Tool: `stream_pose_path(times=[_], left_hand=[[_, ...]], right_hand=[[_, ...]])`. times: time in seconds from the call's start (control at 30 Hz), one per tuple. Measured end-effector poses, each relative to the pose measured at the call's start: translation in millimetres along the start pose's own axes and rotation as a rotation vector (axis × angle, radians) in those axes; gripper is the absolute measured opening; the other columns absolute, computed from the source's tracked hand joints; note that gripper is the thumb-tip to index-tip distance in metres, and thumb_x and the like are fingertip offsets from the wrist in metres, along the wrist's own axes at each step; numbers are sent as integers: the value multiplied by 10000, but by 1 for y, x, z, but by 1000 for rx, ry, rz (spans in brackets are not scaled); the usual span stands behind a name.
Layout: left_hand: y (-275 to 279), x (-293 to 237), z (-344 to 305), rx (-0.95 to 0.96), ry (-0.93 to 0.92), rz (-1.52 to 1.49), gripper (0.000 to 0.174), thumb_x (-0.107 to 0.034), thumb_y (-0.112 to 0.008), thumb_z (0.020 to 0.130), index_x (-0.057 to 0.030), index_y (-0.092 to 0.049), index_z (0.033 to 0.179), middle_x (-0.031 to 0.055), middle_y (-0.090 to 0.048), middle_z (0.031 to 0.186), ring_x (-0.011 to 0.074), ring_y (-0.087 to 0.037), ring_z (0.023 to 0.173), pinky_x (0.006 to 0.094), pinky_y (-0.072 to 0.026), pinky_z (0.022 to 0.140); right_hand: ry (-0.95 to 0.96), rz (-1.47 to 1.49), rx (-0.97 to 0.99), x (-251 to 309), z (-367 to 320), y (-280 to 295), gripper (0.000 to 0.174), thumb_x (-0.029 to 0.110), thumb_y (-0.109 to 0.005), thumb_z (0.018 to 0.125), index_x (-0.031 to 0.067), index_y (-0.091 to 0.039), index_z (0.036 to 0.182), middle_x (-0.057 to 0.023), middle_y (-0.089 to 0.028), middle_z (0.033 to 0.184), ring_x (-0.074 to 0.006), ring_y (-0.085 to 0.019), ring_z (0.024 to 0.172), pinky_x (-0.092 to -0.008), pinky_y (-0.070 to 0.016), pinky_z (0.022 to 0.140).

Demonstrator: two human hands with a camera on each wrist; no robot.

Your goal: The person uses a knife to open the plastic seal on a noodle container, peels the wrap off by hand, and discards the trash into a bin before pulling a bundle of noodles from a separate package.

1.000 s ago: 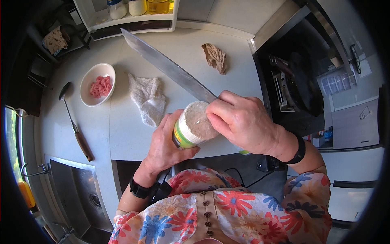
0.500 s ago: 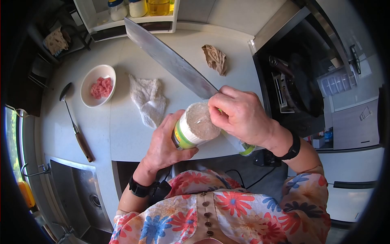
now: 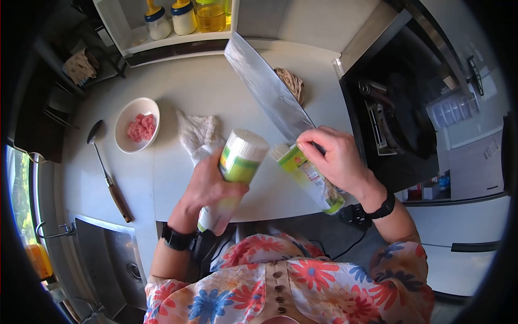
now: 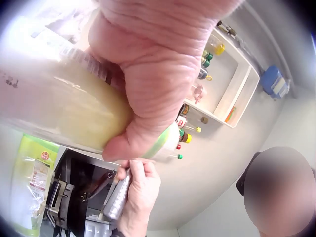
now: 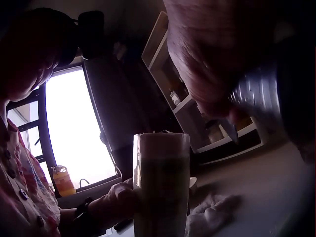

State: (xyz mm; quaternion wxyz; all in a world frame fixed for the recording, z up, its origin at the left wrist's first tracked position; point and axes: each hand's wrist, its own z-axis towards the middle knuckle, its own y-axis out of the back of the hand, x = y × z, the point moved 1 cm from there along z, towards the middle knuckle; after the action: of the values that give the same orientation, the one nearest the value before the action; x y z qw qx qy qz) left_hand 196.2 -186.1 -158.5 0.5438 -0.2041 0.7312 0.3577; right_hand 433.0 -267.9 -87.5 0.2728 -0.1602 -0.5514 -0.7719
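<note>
My left hand point(image 3: 204, 183) grips a thick cylindrical pack of what looks like dried noodles point(image 3: 240, 164), white and green, its pale round end tilted up. In the left wrist view, the thumb wraps round the pale plastic wrapping. To the right, my right hand point(image 3: 339, 162) holds a broad knife point(image 3: 270, 89) by its handle, the blade slanting up and left over the counter. A second green and clear noodle pack point(image 3: 315, 183) lies near the counter's front edge, below the right hand, which overlaps it in the head view. The blade stands apart from the held pack.
Left of my hands lie a white cloth point(image 3: 197, 132), a bowl point(image 3: 122, 139) with pink raw meat point(image 3: 141, 128) and a ladle point(image 3: 116, 197). A brown cloth point(image 3: 291, 81) sits behind the blade. The sink point(image 3: 100, 243) is front left; the stove point(image 3: 394, 124) stands right.
My right hand has drawn away from the top of the held pack, and the knife tip has swung right. The held pack has moved left and tipped more sideways; the second pack shows more.
</note>
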Motion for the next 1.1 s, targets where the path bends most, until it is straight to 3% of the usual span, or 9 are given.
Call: stream_pose_path(times=[0.2,0.37,0.53,0.63,0.73,0.8,0.93,1.0,1.1], left_hand=[[-17,39,62,110,295,445,692,-424,-758,536,22,-586,1037,187,-652,927,323,-632,863,365,-499,778],[-30,44,86,201,315,561,719,-499,-748,573,-12,-599,1080,164,-646,970,291,-635,898,357,-505,798],[-35,47,79,157,281,628,790,-560,-732,596,-25,-550,1148,152,-645,958,290,-637,908,375,-510,795],[-34,57,57,100,216,644,826,-567,-715,639,-34,-472,1222,162,-627,988,306,-626,933,393,-501,811],[-21,70,26,65,61,590,811,-517,-700,696,-55,-383,1283,195,-541,1143,334,-579,1016,404,-474,859],[-12,75,4,90,8,506,794,-474,-709,691,-60,-389,1288,206,-534,1138,344,-566,1030,417,-462,878],[3,84,-13,215,-66,445,828,-401,-706,710,-61,-332,1366,183,-499,1189,342,-513,1097,410,-433,931],[7,92,-12,245,-109,409,835,-398,-705,713,-62,-323,1375,184,-499,1190,343,-512,1098,408,-431,934],[11,97,-5,302,-156,349,841,-393,-703,716,-64,-313,1385,183,-498,1190,344,-507,1103,405,-427,939]], right_hand=[[-3,-24,9,-4,-15,9,256,56,-633,805,76,-610,1059,-111,-623,753,-248,-623,638,-325,-490,572],[-138,-70,63,3,-4,22,495,98,-664,793,59,-481,1252,-99,-606,675,-254,-622,569,-345,-494,547],[56,-156,120,5,52,41,390,77,-704,756,48,-515,1096,-70,-603,653,-184,-595,530,-287,-469,510],[-94,145,217,26,96,41,347,45,-725,737,46,-506,1006,-12,-588,616,-66,-535,556,-231,-447,548],[-288,167,426,28,136,27,304,29,-720,745,33,-516,971,-5,-605,665,-38,-529,586,-221,-452,568],[-215,39,432,41,170,11,261,9,-719,745,28,-532,927,-13,-611,713,-25,-517,609,-207,-448,575],[13,293,390,94,273,-19,248,69,-732,737,37,-543,895,-13,-596,719,-32,-542,654,-223,-443,577],[391,-189,246,136,331,-32,256,115,-723,725,50,-542,894,-27,-593,720,-96,-589,681,-263,-465,602],[589,-619,35,197,402,-62,273,165,-726,713,84,-555,910,-79,-618,817,-249,-614,760,-349,-482,663]])
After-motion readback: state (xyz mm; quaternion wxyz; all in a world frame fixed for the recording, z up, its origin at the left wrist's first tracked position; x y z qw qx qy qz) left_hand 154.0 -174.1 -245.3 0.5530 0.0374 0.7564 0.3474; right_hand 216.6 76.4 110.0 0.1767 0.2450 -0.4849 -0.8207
